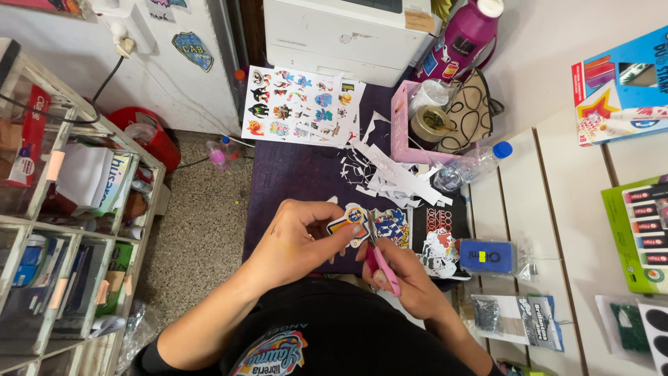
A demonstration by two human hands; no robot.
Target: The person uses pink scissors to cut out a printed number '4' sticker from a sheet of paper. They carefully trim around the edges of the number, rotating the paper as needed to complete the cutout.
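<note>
My left hand (300,233) pinches a small colourful sticker cut-out (350,221) over the dark purple table (299,174). My right hand (407,275) grips pink-handled scissors (379,261), whose blades meet the edge of the cut-out. Just beyond the hands lie more cut stickers (393,226) and a black sticker sheet (440,237). A white sheet of several printed stickers (299,106) rests at the far side of the table, with a heap of white paper scraps (386,170) next to it.
A white printer (348,35) stands at the back, with a pink box (403,125) holding tape, a magenta bottle (466,35) and a clear plastic bottle (473,166) to the right. Packaged goods hang on the white slat wall (557,209). Shelves (62,209) stand left.
</note>
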